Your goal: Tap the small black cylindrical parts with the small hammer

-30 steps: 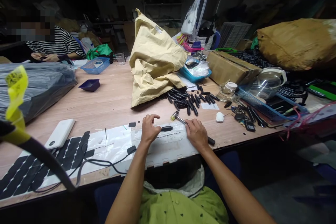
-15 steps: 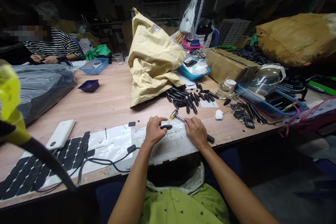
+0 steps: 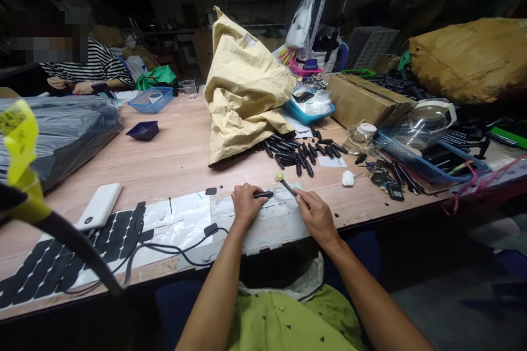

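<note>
My left hand is closed on a small black stick-shaped part, pinning it flat on a white board at the table's near edge. My right hand grips the handle of a small hammer; the hammer's yellow head is tilted up just right of the black part. A heap of several similar black parts lies beyond, in front of a crumpled tan paper sack.
A black solar mat, a white power bank and a black cable lie at left. Blue trays, a cardboard box, a glass jar and a clear kettle crowd the right. A person in stripes sits far left.
My right hand has raised the hammer so its head points up. My left hand has closed onto the black part and holds it still on the board.
</note>
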`<action>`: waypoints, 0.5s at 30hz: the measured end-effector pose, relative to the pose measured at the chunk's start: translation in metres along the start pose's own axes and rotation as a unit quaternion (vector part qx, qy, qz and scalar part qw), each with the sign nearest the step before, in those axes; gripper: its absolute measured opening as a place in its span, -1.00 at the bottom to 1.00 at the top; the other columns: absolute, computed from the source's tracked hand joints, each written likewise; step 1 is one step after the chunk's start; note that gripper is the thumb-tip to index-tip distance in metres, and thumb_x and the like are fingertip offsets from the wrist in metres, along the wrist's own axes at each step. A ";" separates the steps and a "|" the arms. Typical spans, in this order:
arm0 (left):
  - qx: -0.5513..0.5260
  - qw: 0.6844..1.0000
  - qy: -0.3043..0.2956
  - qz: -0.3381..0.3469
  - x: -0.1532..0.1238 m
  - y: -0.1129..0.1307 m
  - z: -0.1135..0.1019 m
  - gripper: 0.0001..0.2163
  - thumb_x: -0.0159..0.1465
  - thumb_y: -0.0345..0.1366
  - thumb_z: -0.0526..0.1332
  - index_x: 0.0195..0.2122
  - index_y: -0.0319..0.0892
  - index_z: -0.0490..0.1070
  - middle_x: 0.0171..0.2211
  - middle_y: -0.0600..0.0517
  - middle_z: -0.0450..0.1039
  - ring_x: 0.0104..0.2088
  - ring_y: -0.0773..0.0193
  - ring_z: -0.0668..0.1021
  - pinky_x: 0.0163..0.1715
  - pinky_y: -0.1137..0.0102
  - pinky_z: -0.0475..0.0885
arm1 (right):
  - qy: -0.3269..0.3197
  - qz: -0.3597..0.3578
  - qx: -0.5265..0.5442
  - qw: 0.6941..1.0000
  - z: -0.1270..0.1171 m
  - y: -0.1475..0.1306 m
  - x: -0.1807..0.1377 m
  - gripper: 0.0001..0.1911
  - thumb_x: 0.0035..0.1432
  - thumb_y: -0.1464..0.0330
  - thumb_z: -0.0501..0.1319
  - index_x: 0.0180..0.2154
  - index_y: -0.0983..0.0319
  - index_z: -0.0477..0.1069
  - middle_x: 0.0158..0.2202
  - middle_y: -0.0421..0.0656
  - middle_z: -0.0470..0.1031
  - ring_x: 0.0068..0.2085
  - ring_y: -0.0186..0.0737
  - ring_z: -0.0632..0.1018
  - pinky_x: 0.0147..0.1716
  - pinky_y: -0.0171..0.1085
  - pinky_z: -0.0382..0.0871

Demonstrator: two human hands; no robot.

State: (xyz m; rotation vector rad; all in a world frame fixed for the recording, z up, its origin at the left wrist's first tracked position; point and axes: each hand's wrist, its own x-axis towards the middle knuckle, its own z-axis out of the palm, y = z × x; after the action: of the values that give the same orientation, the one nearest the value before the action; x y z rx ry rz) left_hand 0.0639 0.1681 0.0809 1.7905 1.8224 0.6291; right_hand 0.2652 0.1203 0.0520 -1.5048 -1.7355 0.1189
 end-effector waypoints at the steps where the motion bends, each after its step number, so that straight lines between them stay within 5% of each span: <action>1: -0.001 1.000 0.003 -0.002 0.000 0.001 0.000 -0.91 0.11 -0.31 0.43 -0.34 0.00 0.64 -0.24 0.01 0.54 -0.02 0.03 0.42 -0.02 0.21 0.30 | -0.005 0.001 0.019 1.000 -0.002 -0.005 -0.003 -0.66 0.33 0.34 0.06 -0.03 0.13 0.57 -0.21 -0.11 0.59 -0.17 -0.17 0.59 -0.16 -0.24 0.47; 15: -0.008 1.000 0.008 -0.017 0.000 0.008 -0.001 -0.93 0.08 -0.31 0.44 -0.39 -0.01 0.64 -0.24 0.05 0.59 -0.03 0.05 0.46 -0.02 0.23 0.31 | -0.026 0.005 0.058 0.998 -0.001 -0.032 -0.018 -0.65 0.35 0.33 0.04 -0.02 0.13 0.57 -0.24 -0.10 0.59 -0.19 -0.17 0.61 -0.20 -0.25 0.52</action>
State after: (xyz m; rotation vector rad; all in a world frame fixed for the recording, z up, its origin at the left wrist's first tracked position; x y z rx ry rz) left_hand 0.0693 0.1686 0.0862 1.7461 1.8490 0.6461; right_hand 0.2397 0.0952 0.0611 -1.4375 -1.7307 0.2612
